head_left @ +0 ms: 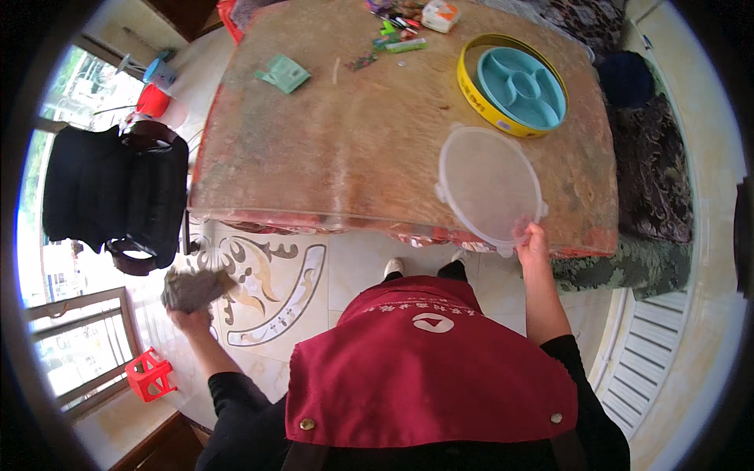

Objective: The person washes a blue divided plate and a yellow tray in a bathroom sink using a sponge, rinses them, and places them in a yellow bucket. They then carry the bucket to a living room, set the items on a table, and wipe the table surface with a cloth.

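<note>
My right hand (534,246) pinches the rim of a round translucent plastic lid (490,182) at the table's near right edge. Small tabs stick out around the lid's rim; whether it rests on the table or is held just above is hard to tell. Out to the left, clear of the table, my left hand (191,319) grips a crumpled grey-brown cloth (193,289), slightly blurred. Beyond the lid stands a round yellow container (466,85) with a light-blue divided tray (523,88) inside it.
A green packet (284,74) lies on the brown-covered table (314,149). Several small items and a white-and-orange box (441,16) sit at the far edge. A black armchair (118,192) stands left, a red stool (151,375) lower left, a covered seat (648,169) right.
</note>
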Demonstrator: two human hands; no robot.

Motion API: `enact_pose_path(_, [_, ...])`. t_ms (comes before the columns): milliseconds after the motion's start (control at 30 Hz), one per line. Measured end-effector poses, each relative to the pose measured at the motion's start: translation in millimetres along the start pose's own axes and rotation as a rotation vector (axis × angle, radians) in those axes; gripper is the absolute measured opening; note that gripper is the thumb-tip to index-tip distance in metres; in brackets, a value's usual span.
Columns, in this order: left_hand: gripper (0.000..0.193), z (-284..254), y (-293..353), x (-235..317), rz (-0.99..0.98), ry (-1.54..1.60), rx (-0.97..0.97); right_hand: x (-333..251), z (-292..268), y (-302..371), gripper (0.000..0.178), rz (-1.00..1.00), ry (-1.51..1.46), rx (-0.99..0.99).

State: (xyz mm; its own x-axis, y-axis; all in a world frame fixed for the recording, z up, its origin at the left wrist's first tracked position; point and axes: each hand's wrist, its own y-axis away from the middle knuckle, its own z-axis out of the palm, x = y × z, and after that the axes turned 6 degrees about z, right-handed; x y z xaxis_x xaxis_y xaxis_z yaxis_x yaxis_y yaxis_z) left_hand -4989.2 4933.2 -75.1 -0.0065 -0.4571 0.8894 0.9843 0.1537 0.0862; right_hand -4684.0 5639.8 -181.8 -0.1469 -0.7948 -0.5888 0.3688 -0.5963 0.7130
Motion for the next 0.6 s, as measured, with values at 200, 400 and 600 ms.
enact_pose_path(200, [0.039,167.1,-7.5,-50.0,-0.091,0.254,-0.12,33.8,86.4,13.8,0.042,-0.517,0.733,-0.099])
enact_pose_path(400, [0.041,364.4,47.5,-124.2,-0.658,0.692,-0.542,21.6,137.8,76.4,0.056,0.107,0.492,-0.596])
enact_pose_path(600, [0.036,543.6,193.0,-178.4,0.528,-0.869,-1.631,-45.1,114.8,99.3,0.067,-0.578,0.576,-0.74])
